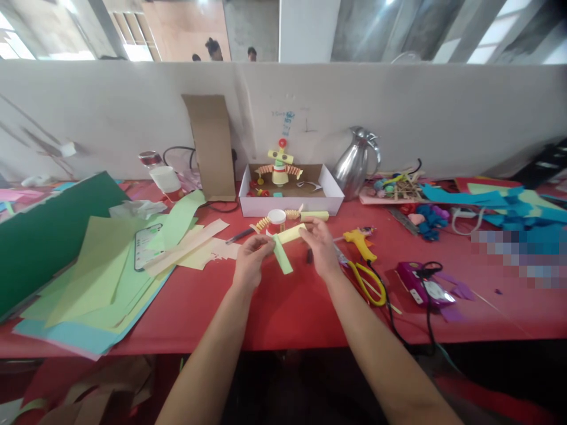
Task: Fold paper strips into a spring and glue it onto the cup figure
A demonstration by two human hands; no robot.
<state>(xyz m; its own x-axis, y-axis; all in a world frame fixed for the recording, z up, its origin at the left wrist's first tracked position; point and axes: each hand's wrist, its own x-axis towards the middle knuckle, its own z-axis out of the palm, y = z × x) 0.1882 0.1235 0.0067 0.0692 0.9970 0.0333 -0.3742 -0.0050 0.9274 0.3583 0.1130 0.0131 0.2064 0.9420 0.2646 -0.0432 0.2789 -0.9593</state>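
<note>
Above the red tabletop [292, 313], my left hand [252, 254] pinches the upper end of a light green paper strip [282, 260], which hangs down at a slant. My right hand [321, 245] grips the right end of a yellow paper roll [291, 233]. The roll's left end meets the green strip at my left fingertips; whether they are joined I cannot tell. Just behind stands a white-topped paper body [277, 217] with folded yellow paper arms. Another yellow paper roll [315, 216] lies behind my right hand.
A white box [287, 208] holds a finished-looking paper figure [280, 168]. On the right lie a yellow glue gun [359, 243], yellow-handled scissors [367, 286], and a purple device [423, 286] with a black cable. A steel jug [354, 162] stands behind. Paper sheets [93, 265] and a phone [146, 248] lie left.
</note>
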